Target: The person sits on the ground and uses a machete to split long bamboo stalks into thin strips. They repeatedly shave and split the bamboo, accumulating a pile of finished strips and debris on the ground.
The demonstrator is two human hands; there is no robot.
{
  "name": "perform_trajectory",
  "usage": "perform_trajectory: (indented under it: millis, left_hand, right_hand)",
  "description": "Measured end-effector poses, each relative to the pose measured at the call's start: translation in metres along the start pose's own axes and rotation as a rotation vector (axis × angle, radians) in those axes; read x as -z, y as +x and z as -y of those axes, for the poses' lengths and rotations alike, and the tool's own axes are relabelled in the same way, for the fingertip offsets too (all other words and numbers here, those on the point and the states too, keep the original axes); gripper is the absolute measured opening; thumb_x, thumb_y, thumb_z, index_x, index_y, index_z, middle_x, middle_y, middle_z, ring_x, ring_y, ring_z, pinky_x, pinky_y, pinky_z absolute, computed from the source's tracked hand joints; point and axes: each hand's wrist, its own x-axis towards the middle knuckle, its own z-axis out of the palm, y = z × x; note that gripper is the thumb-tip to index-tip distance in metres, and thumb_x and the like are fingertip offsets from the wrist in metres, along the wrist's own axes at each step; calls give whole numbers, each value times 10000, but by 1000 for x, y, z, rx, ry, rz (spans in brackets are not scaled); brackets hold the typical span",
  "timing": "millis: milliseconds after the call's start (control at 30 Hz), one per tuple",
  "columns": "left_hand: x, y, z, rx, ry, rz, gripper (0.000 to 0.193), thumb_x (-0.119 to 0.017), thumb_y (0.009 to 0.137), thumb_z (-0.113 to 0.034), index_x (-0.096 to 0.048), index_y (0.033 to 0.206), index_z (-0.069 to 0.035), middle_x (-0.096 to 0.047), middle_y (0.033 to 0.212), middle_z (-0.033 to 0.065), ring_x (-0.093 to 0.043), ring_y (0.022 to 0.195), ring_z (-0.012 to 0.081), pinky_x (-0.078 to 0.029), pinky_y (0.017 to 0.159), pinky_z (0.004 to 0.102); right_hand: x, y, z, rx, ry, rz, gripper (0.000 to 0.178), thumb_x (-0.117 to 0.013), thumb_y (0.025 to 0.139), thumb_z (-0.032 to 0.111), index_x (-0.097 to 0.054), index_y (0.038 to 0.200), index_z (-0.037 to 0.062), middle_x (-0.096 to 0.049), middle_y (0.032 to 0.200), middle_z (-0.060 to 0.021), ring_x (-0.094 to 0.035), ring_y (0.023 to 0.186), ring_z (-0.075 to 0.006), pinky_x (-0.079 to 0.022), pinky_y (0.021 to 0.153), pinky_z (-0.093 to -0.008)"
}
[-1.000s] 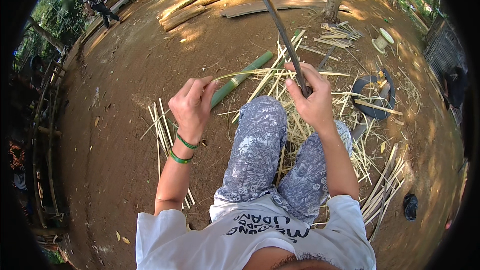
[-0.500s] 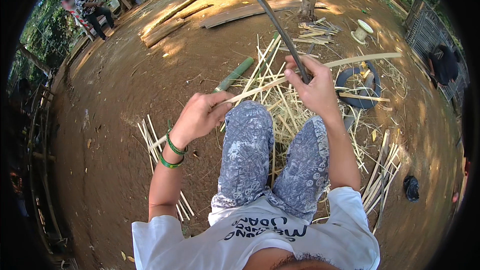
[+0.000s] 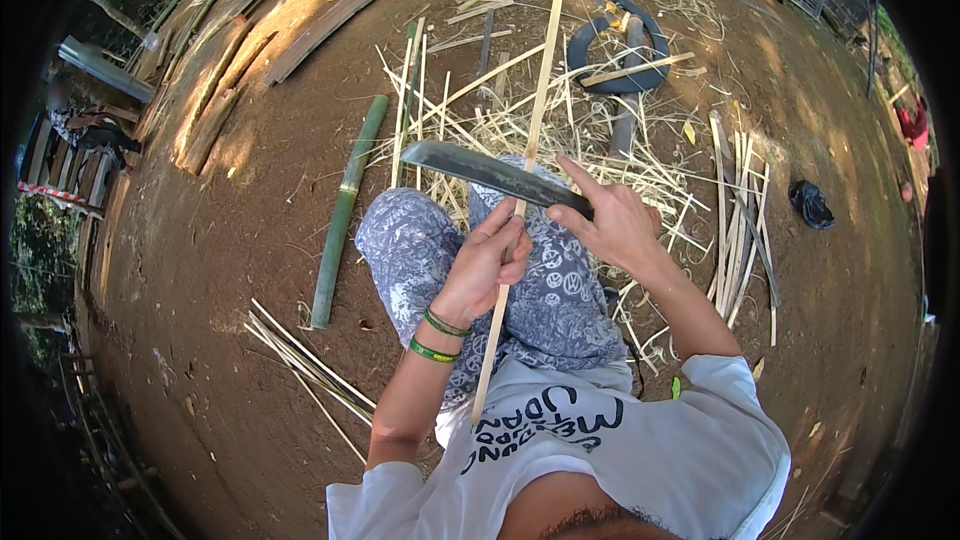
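Observation:
My left hand (image 3: 488, 265) pinches a long, thin bamboo strip (image 3: 546, 70), which runs from my shirt up and away past my knees. Closed round the handle of a dark machete (image 3: 470, 166) is my right hand (image 3: 618, 220), its index finger stretched out. The blade lies across the strip just above my left fingers, its tip pointing left. Both hands are over my patterned trousers. Beyond my knees spreads a heap of bamboo shavings and strips (image 3: 480, 130).
Left of my knees lies a green bamboo pole (image 3: 348, 210), with a bundle of strips (image 3: 310, 365) nearer. On the right are more strips (image 3: 738, 215), a black plastic bag (image 3: 811, 204) and a black rubber ring (image 3: 577, 52). People sit at the far left and far right.
My view has turned right. The machete has swung from pointing away to lying leftward across the strip, and the strip now points away from me instead of sideways.

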Motion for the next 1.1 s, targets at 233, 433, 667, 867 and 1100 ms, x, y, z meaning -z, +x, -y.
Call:
perform_trajectory:
  millis: [233,433,667,867,1100]
  left_hand:
    - [2,10,16,53,21,-21,158,-406,1076,-165,-519,1175,-116,-355,703,-42,-298,520,42,-244,456,198]
    - [3,-6,16,108,33,-66,406,-402,1078,-163,-401,1485,-165,-307,689,-50,-278,522,44,-225,453,204]
    - [5,-16,18,135,113,-71,493,-407,1080,-152,-292,1559,-171,-287,678,-58,-267,524,43,-218,455,205]
    - [8,-20,21,108,143,-87,502,-411,1079,-152,-280,1564,-144,-289,677,-62,-268,524,42,-214,457,208]
    - [-2,-53,15,52,207,-97,484,-406,1078,-127,-322,1555,-121,-282,675,-72,-252,536,34,-244,462,194]
  right_hand:
    - [-48,-8,-14,31,87,-4,874,-554,906,650,-395,1470,1,-563,529,-217,-624,530,-418,-485,524,-509]
    - [-48,-7,-16,-7,40,-26,856,-556,909,645,-414,1458,3,-577,550,-235,-628,540,-424,-486,519,-512]
    - [-40,-10,-17,-85,77,13,825,-588,909,601,-387,1496,57,-570,560,-241,-622,572,-450,-473,567,-532]
    - [-38,-11,-13,-16,0,-2,965,-567,860,712,-396,1464,-20,-566,519,-227,-619,511,-436,-498,520,-525]
    - [-51,-22,-21,96,-97,-145,997,-540,797,805,-409,1499,109,-477,439,-123,-547,411,-354,-406,464,-483]
